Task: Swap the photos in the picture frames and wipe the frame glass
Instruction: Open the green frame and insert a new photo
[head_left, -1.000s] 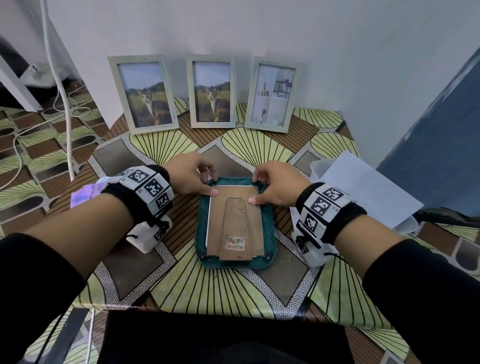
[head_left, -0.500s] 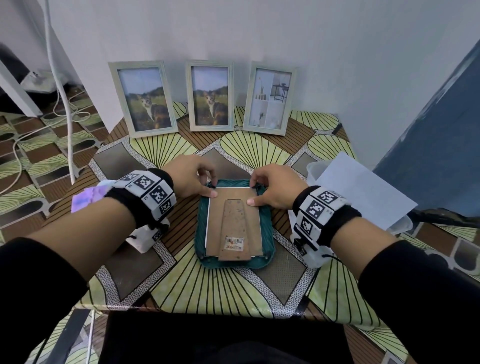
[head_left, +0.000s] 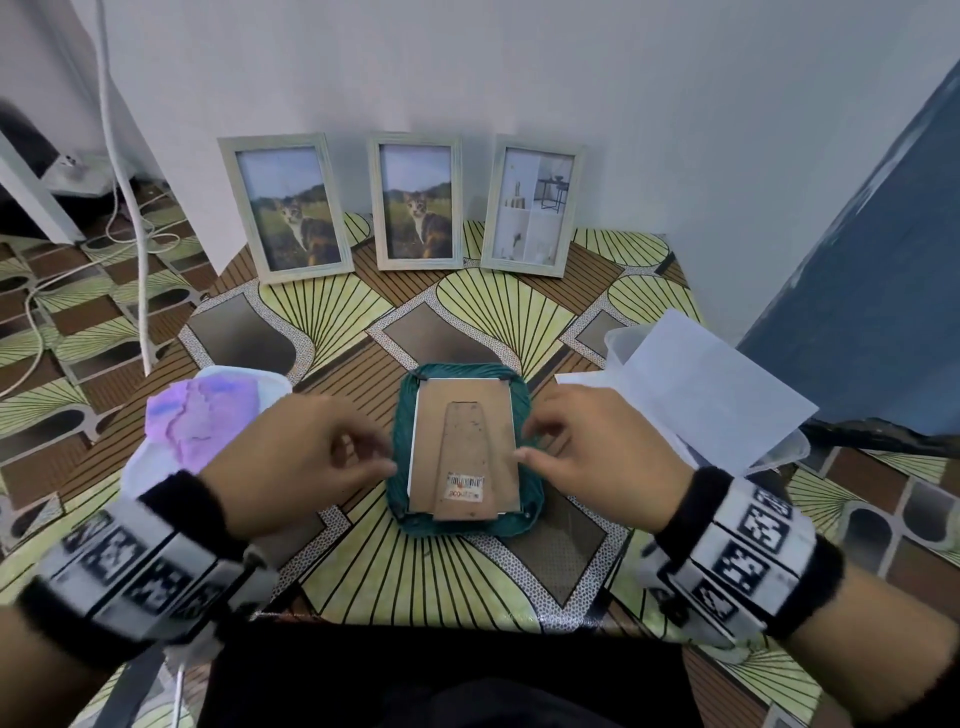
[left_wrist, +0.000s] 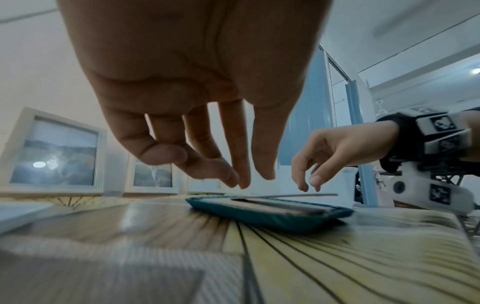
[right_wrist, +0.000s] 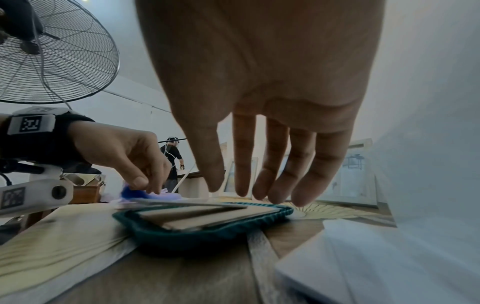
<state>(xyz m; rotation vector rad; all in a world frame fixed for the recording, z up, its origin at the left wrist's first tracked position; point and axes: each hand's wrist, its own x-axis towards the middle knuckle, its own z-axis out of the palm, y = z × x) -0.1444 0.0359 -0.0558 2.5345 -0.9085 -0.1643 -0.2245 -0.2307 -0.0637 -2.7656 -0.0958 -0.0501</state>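
Observation:
A teal picture frame (head_left: 464, 372) lies face down in the middle of the table, its brown cardboard backing (head_left: 498, 415) and fold-out stand (head_left: 466, 447) facing up. My left hand (head_left: 382, 457) hovers at the frame's left edge, fingers hanging loosely and holding nothing. My right hand (head_left: 524, 441) hovers over the right edge, also loose and empty. In the left wrist view the left hand (left_wrist: 241, 181) hangs just above the frame (left_wrist: 272, 216). The right hand (right_wrist: 246, 193) hangs just above the frame (right_wrist: 182, 236). Three pale frames lean on the wall: two cat photos (head_left: 288, 208) (head_left: 418, 200) and an interior photo (head_left: 532, 202).
A purple and white cloth (head_left: 202, 415) sits in a pale container at the left. A white sheet of paper (head_left: 701, 384) lies over a clear plastic tub (head_left: 618, 338) at the right. The patterned table (head_left: 467, 571) ends at the wall behind. White cables (head_left: 124, 182) hang at the far left.
Both hands have come off the top edge of the face-down frame and drawn back towards me, now hovering at its sides. The frame has not moved.

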